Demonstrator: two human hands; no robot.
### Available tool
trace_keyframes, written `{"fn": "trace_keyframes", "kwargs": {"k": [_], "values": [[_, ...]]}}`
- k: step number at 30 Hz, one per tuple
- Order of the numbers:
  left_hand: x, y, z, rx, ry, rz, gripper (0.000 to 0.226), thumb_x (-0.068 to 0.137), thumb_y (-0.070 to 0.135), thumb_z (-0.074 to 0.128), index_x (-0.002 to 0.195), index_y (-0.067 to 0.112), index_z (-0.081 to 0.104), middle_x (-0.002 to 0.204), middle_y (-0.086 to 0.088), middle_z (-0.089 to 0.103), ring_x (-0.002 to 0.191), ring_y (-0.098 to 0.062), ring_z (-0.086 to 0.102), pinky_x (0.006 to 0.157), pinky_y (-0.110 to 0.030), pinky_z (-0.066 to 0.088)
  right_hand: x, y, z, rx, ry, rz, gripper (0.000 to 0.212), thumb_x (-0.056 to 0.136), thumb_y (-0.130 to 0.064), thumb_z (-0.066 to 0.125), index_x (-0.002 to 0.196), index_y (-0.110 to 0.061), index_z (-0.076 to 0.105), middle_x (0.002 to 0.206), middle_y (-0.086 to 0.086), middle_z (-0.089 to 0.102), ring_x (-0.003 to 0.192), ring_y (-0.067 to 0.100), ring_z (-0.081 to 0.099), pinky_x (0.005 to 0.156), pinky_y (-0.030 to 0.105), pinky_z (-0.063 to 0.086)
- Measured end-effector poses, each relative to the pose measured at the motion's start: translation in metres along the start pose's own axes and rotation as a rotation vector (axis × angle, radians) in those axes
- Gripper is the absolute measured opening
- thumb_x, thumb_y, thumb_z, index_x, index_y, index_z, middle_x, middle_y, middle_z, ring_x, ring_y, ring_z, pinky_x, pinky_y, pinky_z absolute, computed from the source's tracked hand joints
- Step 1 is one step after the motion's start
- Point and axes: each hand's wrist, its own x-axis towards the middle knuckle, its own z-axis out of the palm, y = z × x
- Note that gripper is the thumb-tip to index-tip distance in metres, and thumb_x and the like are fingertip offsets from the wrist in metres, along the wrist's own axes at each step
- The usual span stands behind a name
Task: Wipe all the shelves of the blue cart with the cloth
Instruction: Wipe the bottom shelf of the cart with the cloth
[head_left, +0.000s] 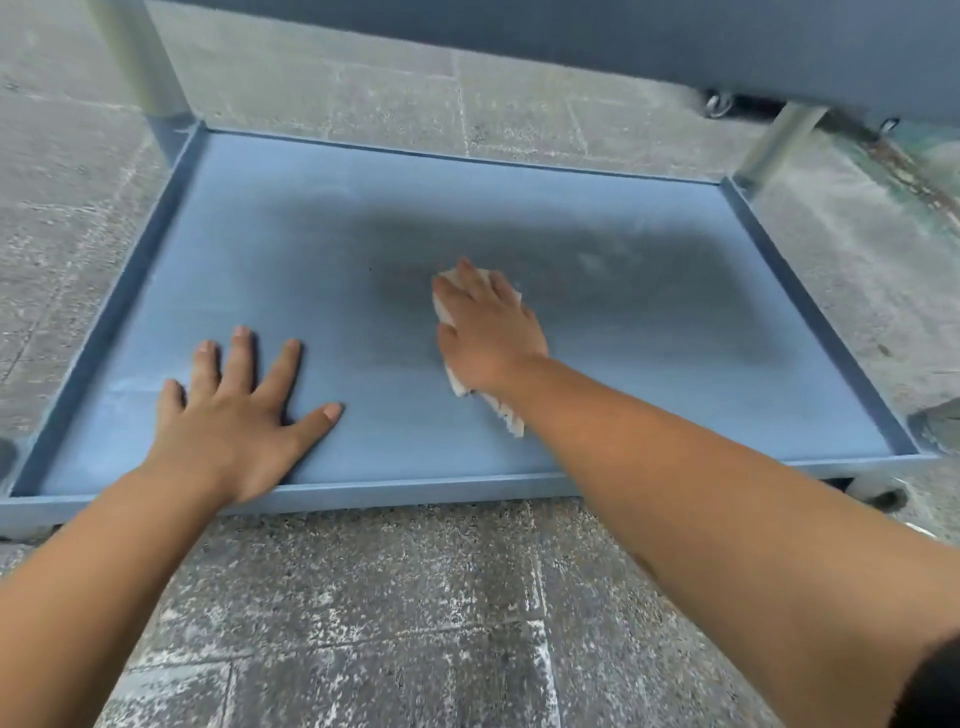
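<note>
1. Nearest to me is the speckled stone floor, with both bare forearms reaching across it to the cart.
2. The front rim of the bottom shelf comes next. My left wrist crosses it.
3. My left hand lies flat on the shelf just inside that rim, fingers straight and spread, thumb out to the right. It holds nothing. I judge it a brace only.
4. Further in, my right hand presses the cloth flat to the shelf near its middle. Its fingers are straight and close together, pointing away and slightly left. I see no pinch.
5. The cloth lies directly under that palm. Its long axis runs from beyond the fingertips back to a frayed end showing beside the wrist. The right hand is the one on it; the left is well apart, to the near left.
6. Beyond the fingers a dark patch covers the shelf centre. I cannot tell whether it is damp or shadow.
7. My judgement: unwiped ground lies ahead and to both sides, toward the far rim.
8. Farthest are two pale posts and the underside of the upper shelf.
</note>
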Motion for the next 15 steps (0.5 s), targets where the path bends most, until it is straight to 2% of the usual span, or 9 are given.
{"fn": "trace_keyframes", "kwargs": {"k": [4,8,12,13,15], "values": [[0.001,-0.002,0.004,0.011,0.044,0.008,0.095,0.063,0.094,-0.002,0.147,0.049,-0.004,0.163,0.001,-0.005,0.147,-0.029,-0.001,0.113,-0.053,0.013,-0.009,0.103,-0.029,-0.162,0.042,0.16,0.051,0.089,-0.041,0.035,0.139,-0.039,0.029,0.162,-0.005,0.017,0.148,0.029,0.01,0.114,0.05,0.019],[0.007,-0.007,0.011,-0.012,0.107,0.008,0.097,0.059,0.097,-0.003,0.144,0.052,0.004,0.161,0.002,0.006,0.145,-0.03,0.008,0.109,-0.055,0.02,-0.05,0.209,-0.062,-0.153,0.101,0.52,0.052,0.089,-0.045,0.039,0.14,-0.037,0.031,0.158,0.005,0.018,0.141,0.033,0.019,0.107,0.052,0.027],[0.008,0.0,0.005,-0.005,0.178,0.041,0.093,0.062,0.096,0.007,0.138,0.047,0.027,0.147,0.0,0.031,0.134,-0.034,0.026,0.098,-0.058,0.034,-0.072,0.245,-0.069,-0.042,0.295,0.707,0.055,0.09,-0.037,0.048,0.139,-0.015,0.034,0.145,0.019,0.035,0.131,0.041,0.034,0.103,0.051,0.033],[0.006,0.001,0.005,0.009,0.171,0.042,0.095,0.061,0.097,0.006,0.14,0.047,0.025,0.149,-0.001,0.029,0.135,-0.033,0.025,0.099,-0.058,0.032,-0.07,0.244,-0.068,-0.002,0.334,0.713,0.055,0.09,-0.034,0.05,0.138,-0.008,0.036,0.143,0.02,0.038,0.13,0.041,0.037,0.103,0.049,0.034],[0.004,0.003,0.007,0.047,0.12,0.027,0.103,0.057,0.097,-0.002,0.147,0.048,0.007,0.159,-0.002,0.011,0.144,-0.032,0.011,0.107,-0.054,0.023,-0.061,0.24,-0.066,0.029,0.354,0.724,0.055,0.09,-0.03,0.052,0.134,0.0,0.039,0.139,0.02,0.04,0.128,0.041,0.04,0.101,0.046,0.035]]}}
